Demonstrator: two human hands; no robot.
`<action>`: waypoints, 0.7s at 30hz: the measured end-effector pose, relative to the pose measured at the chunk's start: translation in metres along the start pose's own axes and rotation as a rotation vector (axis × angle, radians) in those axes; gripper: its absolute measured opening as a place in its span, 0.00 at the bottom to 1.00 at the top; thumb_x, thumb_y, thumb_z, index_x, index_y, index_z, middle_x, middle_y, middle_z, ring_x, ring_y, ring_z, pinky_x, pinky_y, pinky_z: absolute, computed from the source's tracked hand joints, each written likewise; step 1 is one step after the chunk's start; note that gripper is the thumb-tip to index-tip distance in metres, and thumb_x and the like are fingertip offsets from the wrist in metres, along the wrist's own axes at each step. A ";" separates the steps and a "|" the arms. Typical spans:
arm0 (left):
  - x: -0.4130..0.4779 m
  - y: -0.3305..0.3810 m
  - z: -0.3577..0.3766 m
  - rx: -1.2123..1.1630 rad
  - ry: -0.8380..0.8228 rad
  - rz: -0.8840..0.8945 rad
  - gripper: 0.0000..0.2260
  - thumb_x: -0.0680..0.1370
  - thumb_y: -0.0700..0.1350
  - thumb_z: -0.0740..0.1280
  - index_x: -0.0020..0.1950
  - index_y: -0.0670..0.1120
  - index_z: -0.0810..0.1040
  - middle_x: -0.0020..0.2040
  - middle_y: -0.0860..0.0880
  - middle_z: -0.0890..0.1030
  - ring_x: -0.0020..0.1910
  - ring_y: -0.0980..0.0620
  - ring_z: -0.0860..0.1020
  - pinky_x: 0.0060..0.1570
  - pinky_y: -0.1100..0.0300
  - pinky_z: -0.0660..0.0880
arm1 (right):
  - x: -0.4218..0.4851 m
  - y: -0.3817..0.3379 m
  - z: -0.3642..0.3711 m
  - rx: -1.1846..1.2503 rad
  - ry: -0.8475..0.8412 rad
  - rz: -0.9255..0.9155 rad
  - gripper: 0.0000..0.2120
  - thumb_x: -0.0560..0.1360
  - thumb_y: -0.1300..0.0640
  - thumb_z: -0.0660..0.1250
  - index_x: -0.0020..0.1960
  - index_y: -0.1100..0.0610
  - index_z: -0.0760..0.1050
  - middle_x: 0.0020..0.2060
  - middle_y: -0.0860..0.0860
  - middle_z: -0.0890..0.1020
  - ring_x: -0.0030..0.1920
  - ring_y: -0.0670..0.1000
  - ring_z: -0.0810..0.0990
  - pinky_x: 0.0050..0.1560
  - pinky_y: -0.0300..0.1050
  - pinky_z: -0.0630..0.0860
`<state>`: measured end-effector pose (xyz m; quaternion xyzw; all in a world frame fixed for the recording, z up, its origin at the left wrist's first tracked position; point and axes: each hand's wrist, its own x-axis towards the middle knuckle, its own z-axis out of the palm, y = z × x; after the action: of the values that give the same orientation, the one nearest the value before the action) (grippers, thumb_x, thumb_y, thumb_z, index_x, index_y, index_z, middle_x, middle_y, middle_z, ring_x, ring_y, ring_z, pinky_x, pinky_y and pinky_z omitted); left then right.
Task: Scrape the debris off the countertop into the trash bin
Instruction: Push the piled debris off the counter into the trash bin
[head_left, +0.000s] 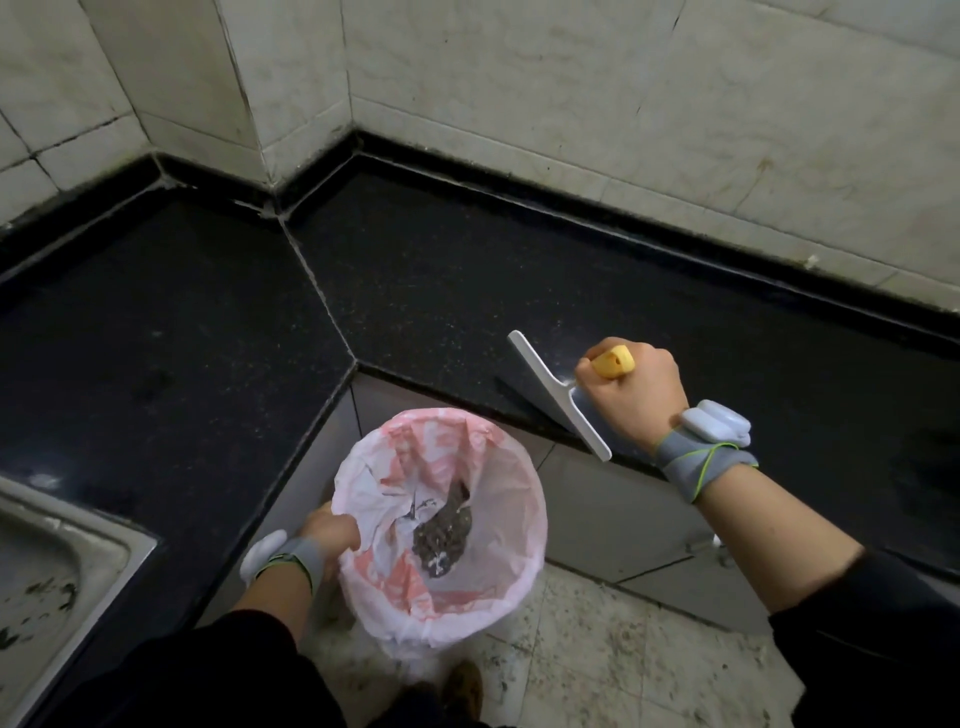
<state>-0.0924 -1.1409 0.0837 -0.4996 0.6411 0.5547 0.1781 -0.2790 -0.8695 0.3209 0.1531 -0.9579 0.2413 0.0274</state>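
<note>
My right hand (636, 400) grips the yellow handle of a white scraper (553, 397). Its long blade rests on the black countertop (426, 291) at the front edge, with one end jutting past the edge. Below the counter corner stands a trash bin (441, 525) lined with a pink-and-white bag. A dark pile of debris (441, 535) lies in the bag's bottom. My left hand (332, 535) holds the bin's rim on its left side, fingers curled over the bag's edge.
A steel sink (47, 577) is set in the counter at the lower left. Tiled walls (519, 93) rise behind the counter. Grey cabinet fronts (613, 509) run under the counter edge, above a speckled tile floor (623, 660).
</note>
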 end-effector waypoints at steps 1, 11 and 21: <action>0.001 0.002 0.000 0.005 -0.018 -0.003 0.28 0.64 0.30 0.63 0.64 0.40 0.73 0.57 0.35 0.78 0.48 0.34 0.78 0.43 0.47 0.79 | -0.002 0.001 -0.002 0.003 0.008 0.010 0.10 0.72 0.51 0.63 0.43 0.55 0.80 0.39 0.55 0.84 0.43 0.61 0.79 0.42 0.47 0.76; -0.031 0.067 0.061 0.213 -0.128 0.063 0.20 0.68 0.30 0.61 0.58 0.37 0.76 0.51 0.38 0.78 0.48 0.38 0.78 0.48 0.52 0.76 | -0.053 0.051 -0.028 0.007 0.108 0.243 0.09 0.72 0.51 0.64 0.45 0.54 0.81 0.40 0.54 0.84 0.45 0.61 0.80 0.42 0.45 0.73; -0.109 0.108 0.204 0.631 -0.405 0.222 0.10 0.73 0.29 0.58 0.50 0.39 0.72 0.37 0.41 0.74 0.35 0.43 0.74 0.27 0.59 0.70 | -0.179 0.142 -0.081 0.011 0.256 0.525 0.06 0.73 0.51 0.67 0.46 0.52 0.81 0.44 0.51 0.84 0.50 0.54 0.80 0.47 0.41 0.70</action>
<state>-0.2020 -0.9235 0.1608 -0.2282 0.7824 0.4334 0.3847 -0.1537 -0.6620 0.3052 -0.1316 -0.9522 0.2627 0.0838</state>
